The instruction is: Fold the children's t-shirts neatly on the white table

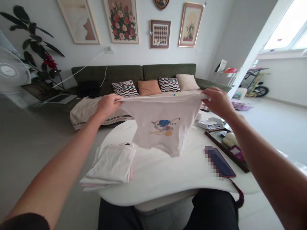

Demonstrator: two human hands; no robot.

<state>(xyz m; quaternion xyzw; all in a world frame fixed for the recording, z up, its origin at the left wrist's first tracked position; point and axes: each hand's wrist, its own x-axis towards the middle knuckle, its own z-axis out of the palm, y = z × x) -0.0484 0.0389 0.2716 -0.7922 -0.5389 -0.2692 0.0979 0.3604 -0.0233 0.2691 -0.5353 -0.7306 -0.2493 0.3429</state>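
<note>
I hold a pale pink T-shirt (163, 124) with a blue and orange print stretched out in the air above the white table (168, 172). My left hand (109, 105) is closed on its left edge. My right hand (217, 101) pinches its right edge. The shirt hangs down, and its lower end touches or nearly touches the tabletop. A stack of folded pale garments (111, 166) lies on the table's left side, below my left arm.
A dark phone (222, 163) and a dark tray with small items (227, 143) lie at the table's right. A green sofa with cushions (144, 76) stands behind. A fan (11, 73) and a plant (38, 48) are at the left.
</note>
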